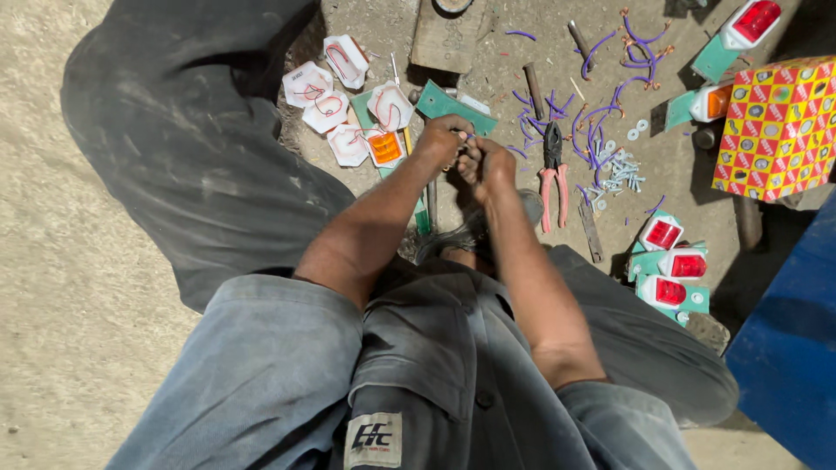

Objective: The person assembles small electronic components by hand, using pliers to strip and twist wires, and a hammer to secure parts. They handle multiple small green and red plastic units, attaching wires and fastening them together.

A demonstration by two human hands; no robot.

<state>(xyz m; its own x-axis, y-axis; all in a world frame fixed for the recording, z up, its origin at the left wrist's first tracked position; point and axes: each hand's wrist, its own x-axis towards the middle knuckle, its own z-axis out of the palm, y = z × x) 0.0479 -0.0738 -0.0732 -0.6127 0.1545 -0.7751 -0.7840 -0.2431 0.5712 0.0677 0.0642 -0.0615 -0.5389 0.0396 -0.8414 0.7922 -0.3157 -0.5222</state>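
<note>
My left hand (442,137) and my right hand (485,164) are pressed together low over the dusty ground, both closed on a small piece I cannot make out, with a bit of purple wire (470,136) showing between the fingers. A green backing plate (453,106) lies just beyond my left hand. Red-handled pliers (552,178) lie to the right of my right hand. White lamp housings with red wires (331,109) and one with an orange lens (385,148) lie to the left.
Purple wire offcuts (601,113), screws and washers (620,172) are scattered on the right. Red marker lamps on green plates (672,264) sit at the right. A patterned red and yellow box (779,126) and a blue container (788,348) stand far right. My trouser legs (200,148) fill the left.
</note>
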